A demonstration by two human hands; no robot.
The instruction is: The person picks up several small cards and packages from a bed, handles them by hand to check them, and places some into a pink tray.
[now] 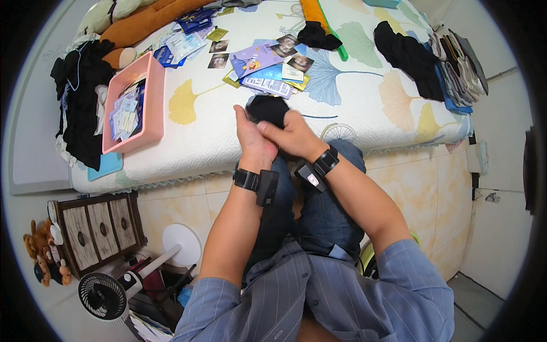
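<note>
My left hand (256,143) and my right hand (297,134) meet above the near edge of the bed. Between them is a piece of black fabric (268,110). The right thumb presses towards the left palm, and the right fingers curl at the cloth. The left palm is turned up with its thumb side raised; how its fingers hold the cloth is hidden. Just beyond the cloth lie a purple packet (256,60), a blue packet (269,73), and several small photo-like cards (300,62). A black cloth bundle (318,36) rests by a green-edged orange object (316,15).
A pink plastic box (158,107) with packets stands at left on the quilted bedspread (201,141), beside black clothing (81,102). Further packets (183,45) lie behind it. Black fabric (406,60) and folded clothes (457,68) lie at right. A fan (102,296) and a drawer cabinet (102,231) stand lower left.
</note>
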